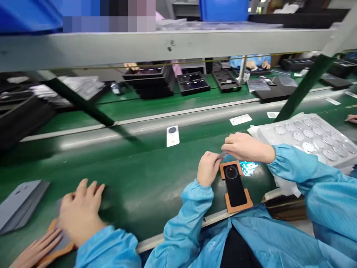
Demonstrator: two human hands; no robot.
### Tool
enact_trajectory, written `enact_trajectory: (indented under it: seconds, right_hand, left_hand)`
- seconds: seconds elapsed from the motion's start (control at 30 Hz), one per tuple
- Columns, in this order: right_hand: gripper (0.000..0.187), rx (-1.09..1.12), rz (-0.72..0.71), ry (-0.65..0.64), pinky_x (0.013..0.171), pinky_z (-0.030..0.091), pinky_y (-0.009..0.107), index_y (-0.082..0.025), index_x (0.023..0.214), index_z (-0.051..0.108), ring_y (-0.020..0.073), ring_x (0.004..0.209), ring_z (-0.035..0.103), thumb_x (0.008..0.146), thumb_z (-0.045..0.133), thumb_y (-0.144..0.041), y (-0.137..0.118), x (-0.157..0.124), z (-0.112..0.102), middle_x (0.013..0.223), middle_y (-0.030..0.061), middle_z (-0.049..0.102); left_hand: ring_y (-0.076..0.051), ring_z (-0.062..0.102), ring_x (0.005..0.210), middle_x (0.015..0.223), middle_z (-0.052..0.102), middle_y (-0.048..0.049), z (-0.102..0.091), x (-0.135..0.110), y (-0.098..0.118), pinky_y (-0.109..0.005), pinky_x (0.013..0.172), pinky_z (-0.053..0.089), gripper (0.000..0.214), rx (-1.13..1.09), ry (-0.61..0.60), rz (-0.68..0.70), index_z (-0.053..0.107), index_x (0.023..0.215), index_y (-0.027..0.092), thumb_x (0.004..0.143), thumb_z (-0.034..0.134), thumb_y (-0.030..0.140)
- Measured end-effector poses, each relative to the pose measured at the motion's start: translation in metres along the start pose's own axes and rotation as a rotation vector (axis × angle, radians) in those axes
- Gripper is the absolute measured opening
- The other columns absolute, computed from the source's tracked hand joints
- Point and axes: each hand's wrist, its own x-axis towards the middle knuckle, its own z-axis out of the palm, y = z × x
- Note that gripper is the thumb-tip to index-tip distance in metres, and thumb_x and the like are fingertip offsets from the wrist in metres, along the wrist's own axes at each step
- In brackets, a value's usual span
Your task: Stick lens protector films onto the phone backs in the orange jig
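My left hand (pixel 208 167) and my right hand (pixel 241 147) meet above the green worktop, fingers pinched together. Between their fingertips is a small, thin grey piece (pixel 221 155), too small to make out well. Just below them, a black phone back panel (pixel 234 188) with a round camera ring lies in an orange holder (pixel 240 207). Beside the holder's upper right, a shiny bluish film (pixel 248 168) rests under my right wrist. A white tray (pixel 260 131) with rows of round clear discs stands to the right, partly behind my right sleeve.
At left, a co-worker's two hands (pixel 80 214) press on a grey panel over another orange holder (pixel 68 248), near a stack of grey panels (pixel 19 204). White cards (pixel 173 140) lie on the green belt (pixel 134 167). Black trays (pixel 192 82) stand behind, below a shelf beam (pixel 178 48).
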Motion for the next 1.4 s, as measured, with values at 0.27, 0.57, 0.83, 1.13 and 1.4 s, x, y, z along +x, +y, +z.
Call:
enact_trajectory:
  seconds: [0.27,0.57,0.83,1.13,1.4]
  right_hand:
    - [0.014,-0.072,0.960,-0.145,0.077,0.045,0.032,-0.013,0.096,0.076,0.0222,0.089,0.067,0.094,0.063,-0.019,0.157,-0.149,-0.008,0.096,0.0121,0.074]
    - [0.028,0.005,1.101,-0.232,0.070,0.051,0.027,-0.011,0.106,0.067,0.0135,0.078,0.063,0.092,0.076,-0.033,0.198,-0.178,0.016,0.101,0.0102,0.070]
    - [0.044,-0.033,0.805,-0.001,0.070,0.044,0.035,-0.020,0.139,0.057,0.0259,0.089,0.066,0.097,0.050,-0.013,0.095,-0.158,0.033,0.116,0.0181,0.069]
    - [0.033,0.213,0.355,0.379,0.087,0.058,0.041,-0.023,0.119,0.070,0.0245,0.096,0.072,0.104,0.042,-0.015,-0.068,-0.100,0.153,0.109,0.0094,0.077]
    - [0.030,0.190,0.293,0.243,0.091,0.052,0.046,-0.019,0.125,0.066,0.0292,0.114,0.063,0.105,0.043,-0.018,-0.074,-0.106,0.180,0.127,0.0147,0.070]
  left_hand:
    - [-0.019,0.071,0.070,0.085,0.080,-0.0083,0.000,-0.039,-0.014,-0.028,0.065,0.056,0.038,-0.818,0.494,-0.610,0.080,0.078,0.013,0.057,0.092,0.042]
    - [-0.016,0.071,0.069,0.080,0.079,-0.0026,-0.005,-0.046,0.016,-0.024,0.065,0.058,0.048,-1.048,0.647,-0.708,0.077,0.080,0.013,0.042,0.100,0.032]
    - [-0.020,0.076,0.098,0.114,0.079,-0.0096,-0.010,-0.064,0.021,-0.026,0.086,0.060,0.060,-1.212,0.661,-0.726,0.077,0.107,0.016,0.061,0.098,0.047]
    - [-0.027,0.073,0.119,0.124,0.076,-0.0117,-0.006,-0.067,0.023,-0.038,0.110,0.056,0.055,-1.194,0.640,-0.719,0.073,0.123,0.017,0.083,0.082,0.055]
    - [-0.024,0.073,0.116,0.124,0.076,-0.0125,-0.005,-0.074,0.015,-0.033,0.104,0.058,0.054,-1.155,0.764,-0.761,0.073,0.121,0.015,0.091,0.071,0.059]
